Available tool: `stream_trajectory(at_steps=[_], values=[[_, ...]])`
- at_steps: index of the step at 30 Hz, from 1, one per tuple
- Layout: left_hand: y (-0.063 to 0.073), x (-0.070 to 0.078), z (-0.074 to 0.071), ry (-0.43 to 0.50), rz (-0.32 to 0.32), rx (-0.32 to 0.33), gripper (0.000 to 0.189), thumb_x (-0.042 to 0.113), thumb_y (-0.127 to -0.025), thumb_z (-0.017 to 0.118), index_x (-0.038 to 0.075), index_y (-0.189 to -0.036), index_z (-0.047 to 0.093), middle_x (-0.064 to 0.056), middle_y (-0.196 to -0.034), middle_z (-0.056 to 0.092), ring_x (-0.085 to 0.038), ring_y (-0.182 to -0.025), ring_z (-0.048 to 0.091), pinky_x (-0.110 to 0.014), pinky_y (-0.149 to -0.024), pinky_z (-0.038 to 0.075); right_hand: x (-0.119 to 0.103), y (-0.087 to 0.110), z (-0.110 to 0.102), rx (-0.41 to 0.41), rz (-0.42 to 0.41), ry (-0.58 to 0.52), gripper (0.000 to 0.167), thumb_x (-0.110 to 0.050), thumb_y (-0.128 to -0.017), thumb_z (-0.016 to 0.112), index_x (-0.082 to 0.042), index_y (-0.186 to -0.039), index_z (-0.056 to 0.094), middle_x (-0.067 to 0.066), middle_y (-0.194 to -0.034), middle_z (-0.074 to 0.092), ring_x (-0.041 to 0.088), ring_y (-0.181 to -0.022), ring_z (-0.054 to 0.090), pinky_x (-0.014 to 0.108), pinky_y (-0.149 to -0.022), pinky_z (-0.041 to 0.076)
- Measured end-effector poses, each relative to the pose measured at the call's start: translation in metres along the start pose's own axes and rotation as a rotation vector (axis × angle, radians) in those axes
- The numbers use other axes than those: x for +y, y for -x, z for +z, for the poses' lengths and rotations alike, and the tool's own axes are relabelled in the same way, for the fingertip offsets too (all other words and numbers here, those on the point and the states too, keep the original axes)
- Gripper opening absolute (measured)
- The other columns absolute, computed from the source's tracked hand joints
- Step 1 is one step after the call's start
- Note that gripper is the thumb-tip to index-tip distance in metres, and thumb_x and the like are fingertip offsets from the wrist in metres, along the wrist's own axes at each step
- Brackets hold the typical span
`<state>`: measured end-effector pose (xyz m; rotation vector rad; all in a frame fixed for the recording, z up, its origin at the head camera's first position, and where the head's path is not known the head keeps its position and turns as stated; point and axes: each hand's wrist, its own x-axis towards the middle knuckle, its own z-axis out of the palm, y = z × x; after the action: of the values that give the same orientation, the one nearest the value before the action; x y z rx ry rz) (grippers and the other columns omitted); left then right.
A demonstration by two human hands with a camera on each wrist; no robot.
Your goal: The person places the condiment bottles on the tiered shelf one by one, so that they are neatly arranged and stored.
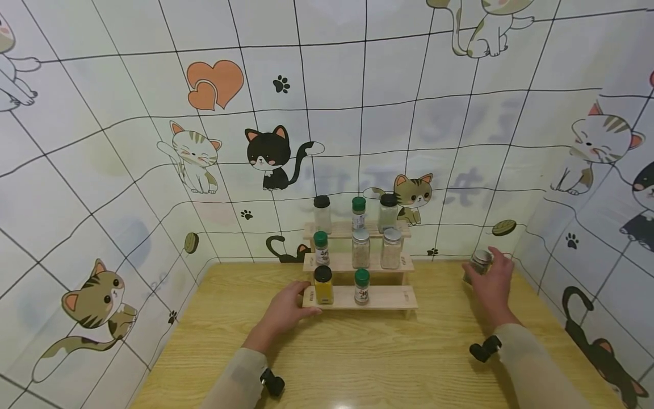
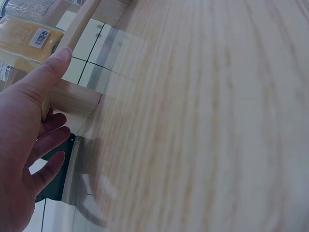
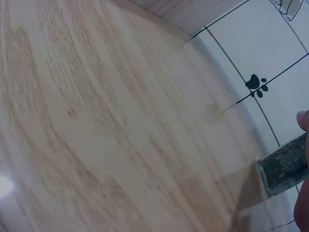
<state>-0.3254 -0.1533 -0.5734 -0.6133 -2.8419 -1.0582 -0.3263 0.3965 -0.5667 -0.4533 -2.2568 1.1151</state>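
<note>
A three-step wooden spice rack stands on the table against the wall, with several jars on its steps. My left hand holds the left end of its lowest step; the left wrist view shows the thumb along the board's edge and the other fingers curled beneath. Beside that thumb stands a square jar of yellow powder with a black lid. Far to the right, my right hand grips a silver-lidded glass jar between thumb and fingers. In the right wrist view this jar has dark flakes inside.
On the lowest step is also a green-capped bottle. Two silver-lidded jars and another green-capped bottle fill the middle step. The top step carries two black-lidded jars and a green-capped bottle. A cat-patterned wall covering surrounds the wooden table.
</note>
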Motion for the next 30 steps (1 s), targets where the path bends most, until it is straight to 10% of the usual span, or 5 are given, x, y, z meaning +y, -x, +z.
stream_trajectory(at_steps=[7, 30], values=[[0.003, 0.005, -0.002, 0.004, 0.011, 0.010, 0.082, 0.056, -0.086, 0.093, 0.010, -0.148, 0.065, -0.007, -0.139, 0.069, -0.029, -0.126, 0.066, -0.056, -0.107, 0.055, 0.010, 0.002, 0.008, -0.033, 0.037, -0.087, 0.088, -0.022, -0.108, 0.074, -0.026, -0.177, 0.020, 0.028, -0.168, 0.026, 0.055, -0.147, 0.043, 0.070, -0.117, 0.040], [0.001, 0.001, 0.000, -0.005, 0.002, -0.003, 0.082, 0.058, -0.087, 0.093, 0.013, -0.149, 0.064, -0.003, -0.140, 0.069, -0.026, -0.123, 0.067, -0.053, -0.104, 0.057, 0.005, 0.019, 0.002, -0.176, -0.141, -0.097, 0.079, -0.013, -0.106, 0.074, -0.010, -0.172, 0.030, 0.031, -0.157, 0.047, 0.047, -0.138, 0.052, 0.064, -0.102, 0.049]])
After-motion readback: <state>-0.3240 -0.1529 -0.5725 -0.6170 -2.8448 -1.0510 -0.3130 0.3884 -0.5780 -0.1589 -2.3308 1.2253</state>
